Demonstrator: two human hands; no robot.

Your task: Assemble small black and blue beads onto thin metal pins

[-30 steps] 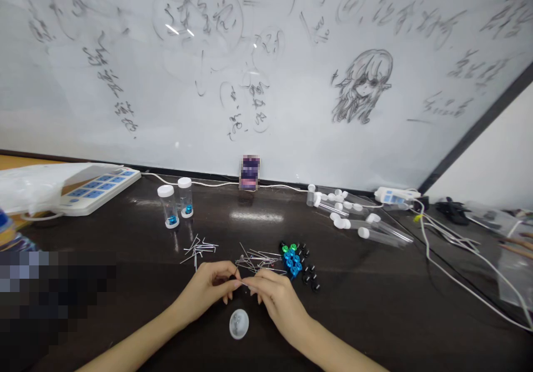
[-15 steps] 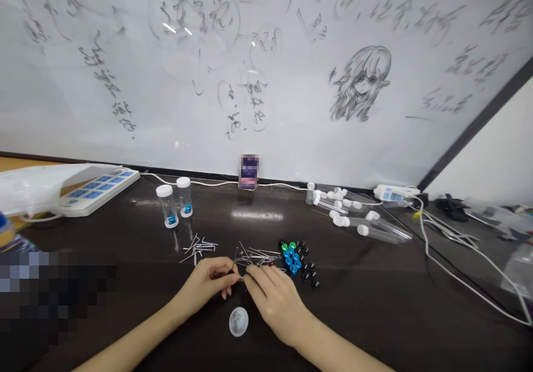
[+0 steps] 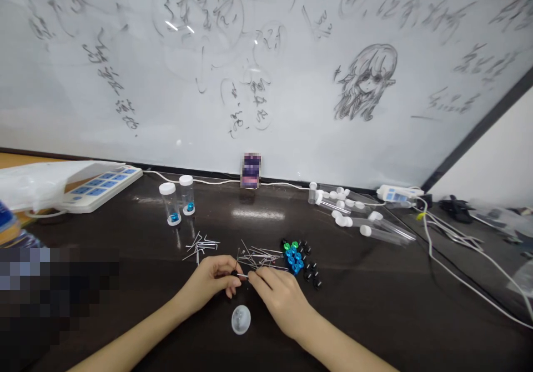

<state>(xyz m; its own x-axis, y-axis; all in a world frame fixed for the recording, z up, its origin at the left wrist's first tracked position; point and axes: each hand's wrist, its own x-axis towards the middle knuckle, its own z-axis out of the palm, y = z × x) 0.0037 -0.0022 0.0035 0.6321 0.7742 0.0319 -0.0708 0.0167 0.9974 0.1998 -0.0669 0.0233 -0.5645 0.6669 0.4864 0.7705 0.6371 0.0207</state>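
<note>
My left hand [image 3: 219, 276] pinches a small black piece [image 3: 235, 273] between thumb and fingertips. From that piece a thin silvery rod [image 3: 242, 275] runs to the fingertips of my right hand [image 3: 275, 293], which are closed on its other end. Whether the rod enters the black piece or only touches it, I cannot tell. Just beyond my hands lies a loose pile of thin metal rods [image 3: 260, 256]. Bent metal pieces [image 3: 201, 244] are scattered to its left. Blue knobs [image 3: 294, 260], green knobs [image 3: 287, 246] and black knobs with metal studs [image 3: 312, 270] sit right of the pile.
A small translucent dish [image 3: 241, 320] rests between my forearms. Two clear capped tubes [image 3: 169, 205] with blue pieces stand at left, near a power strip [image 3: 102, 190]. Capped tubes [image 3: 362, 225] and white cables [image 3: 428, 244] lie at right. A phone [image 3: 251, 170] leans on the whiteboard [image 3: 291, 139].
The black piece and silvery rod show more clearly between my fingertips. My right hand has turned slightly, its fingers more curled. The whole view has shifted a little.
</note>
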